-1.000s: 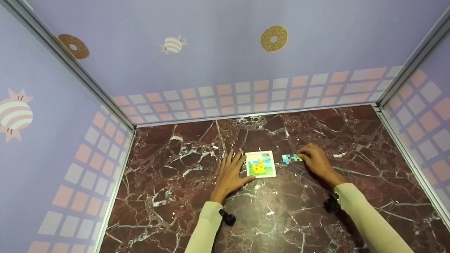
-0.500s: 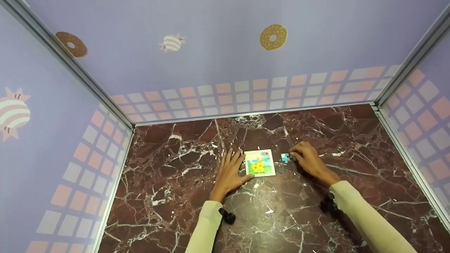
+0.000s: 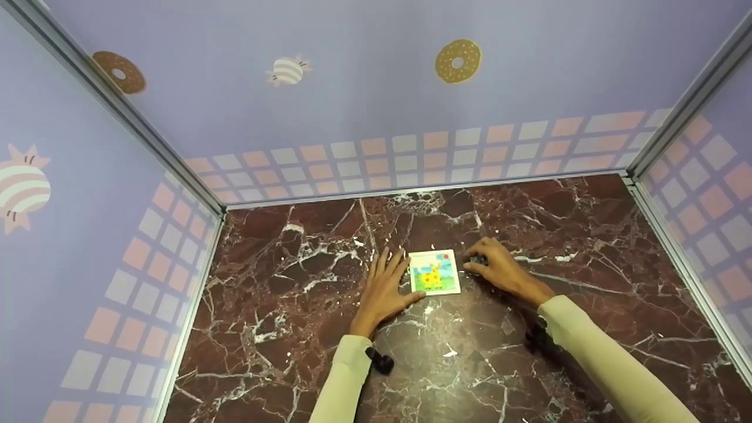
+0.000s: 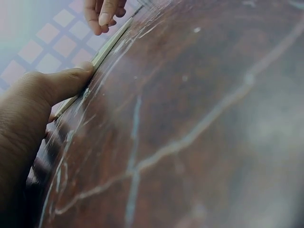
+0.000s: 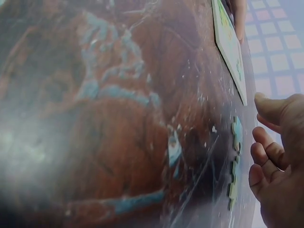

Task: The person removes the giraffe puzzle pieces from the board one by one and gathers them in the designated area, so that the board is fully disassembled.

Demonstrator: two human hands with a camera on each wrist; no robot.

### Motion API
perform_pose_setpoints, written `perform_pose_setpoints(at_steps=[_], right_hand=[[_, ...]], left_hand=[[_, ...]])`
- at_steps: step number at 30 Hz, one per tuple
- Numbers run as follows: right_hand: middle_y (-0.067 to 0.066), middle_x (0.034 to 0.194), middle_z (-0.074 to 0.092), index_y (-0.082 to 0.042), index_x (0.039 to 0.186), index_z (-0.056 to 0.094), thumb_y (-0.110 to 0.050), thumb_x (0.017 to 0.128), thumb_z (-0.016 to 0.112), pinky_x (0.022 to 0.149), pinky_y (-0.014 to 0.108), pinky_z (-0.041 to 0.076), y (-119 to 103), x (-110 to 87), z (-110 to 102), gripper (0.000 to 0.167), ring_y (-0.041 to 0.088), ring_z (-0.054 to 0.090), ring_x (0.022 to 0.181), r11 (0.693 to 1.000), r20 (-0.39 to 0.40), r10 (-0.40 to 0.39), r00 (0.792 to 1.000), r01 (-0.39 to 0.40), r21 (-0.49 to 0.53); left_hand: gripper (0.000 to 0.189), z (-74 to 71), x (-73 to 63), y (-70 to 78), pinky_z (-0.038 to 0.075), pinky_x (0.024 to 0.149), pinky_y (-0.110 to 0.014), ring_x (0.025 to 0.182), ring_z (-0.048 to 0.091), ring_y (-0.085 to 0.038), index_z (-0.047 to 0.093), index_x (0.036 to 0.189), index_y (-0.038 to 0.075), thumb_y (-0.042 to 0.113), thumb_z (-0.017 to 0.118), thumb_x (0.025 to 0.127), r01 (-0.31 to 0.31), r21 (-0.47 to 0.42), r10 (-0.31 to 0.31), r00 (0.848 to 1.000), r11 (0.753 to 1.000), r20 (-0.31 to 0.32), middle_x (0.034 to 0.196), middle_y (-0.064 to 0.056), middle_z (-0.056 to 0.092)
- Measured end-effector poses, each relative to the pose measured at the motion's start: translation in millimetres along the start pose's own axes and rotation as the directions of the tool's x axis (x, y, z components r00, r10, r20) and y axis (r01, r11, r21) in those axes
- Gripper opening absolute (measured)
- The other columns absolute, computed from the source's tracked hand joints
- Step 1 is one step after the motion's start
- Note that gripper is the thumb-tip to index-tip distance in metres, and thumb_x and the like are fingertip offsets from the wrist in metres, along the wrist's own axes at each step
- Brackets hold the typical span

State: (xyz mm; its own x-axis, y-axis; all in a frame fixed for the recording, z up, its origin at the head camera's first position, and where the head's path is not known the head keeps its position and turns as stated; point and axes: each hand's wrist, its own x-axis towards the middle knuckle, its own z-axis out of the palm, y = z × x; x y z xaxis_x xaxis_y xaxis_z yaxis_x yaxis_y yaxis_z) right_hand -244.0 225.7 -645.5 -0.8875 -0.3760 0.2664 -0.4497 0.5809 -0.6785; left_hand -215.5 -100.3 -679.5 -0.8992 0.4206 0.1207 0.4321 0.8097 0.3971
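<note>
A small square jigsaw puzzle [image 3: 435, 275] with a pale frame and a yellow giraffe picture lies flat on the marbled surface. Fingers spread, my left hand [image 3: 383, 294] rests along its left side, the thumb at the lower edge; the left wrist view shows that thumb [image 4: 71, 81] touching the frame. To the puzzle's right hovers my right hand [image 3: 499, 269], thumb and fingers apart and nothing seen between them. In the right wrist view, a light blue jigsaw piece [image 5: 237, 134] and a blue and yellow piece [image 5: 233, 185] lie below that hand; in the head view it mostly hides them.
The dark red marbled surface [image 3: 294, 352] is bounded by a lilac back wall [image 3: 364, 88] and side walls with metal edge strips. Small white specks are scattered on it. A black strap [image 3: 380, 361] is on the left wrist.
My right hand has moved left toward the puzzle, away from the yellow end of the loose pieces, and its thumb and fingers have parted. The left hand has stayed in place.
</note>
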Motion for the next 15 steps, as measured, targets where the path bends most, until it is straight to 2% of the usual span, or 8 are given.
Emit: perform_pose_setpoints(at_steps=[7,15], right_hand=[[0.016,0.109,0.068,0.003,0.115,0.079,-0.009,0.091,0.089,0.094,0.048,0.052,-6,8.9,6,0.029,0.033,0.061,0.104,1.000,0.033,-0.006,0.999,0.006,0.002],[0.019,0.107,0.067,0.006,0.116,0.078,-0.011,0.090,0.092,0.090,0.045,0.049,-10,20.2,12,0.034,0.032,0.057,0.101,1.000,0.075,-0.021,0.997,0.022,-0.009]], left_hand=[[0.099,-0.3,-0.2,-0.3,0.007,0.138,-0.060,0.170,0.013,-0.039,0.048,0.168,0.014,0.075,0.070,0.093,-0.002,-0.009,0.002,1.000,1.000,-0.003,0.179,-0.008,0.034],[0.099,-0.3,-0.7,-0.4,0.008,0.137,-0.060,0.170,0.014,-0.039,0.047,0.168,0.014,0.076,0.069,0.094,-0.005,-0.004,0.005,1.000,1.000,-0.006,0.179,-0.008,0.034]])
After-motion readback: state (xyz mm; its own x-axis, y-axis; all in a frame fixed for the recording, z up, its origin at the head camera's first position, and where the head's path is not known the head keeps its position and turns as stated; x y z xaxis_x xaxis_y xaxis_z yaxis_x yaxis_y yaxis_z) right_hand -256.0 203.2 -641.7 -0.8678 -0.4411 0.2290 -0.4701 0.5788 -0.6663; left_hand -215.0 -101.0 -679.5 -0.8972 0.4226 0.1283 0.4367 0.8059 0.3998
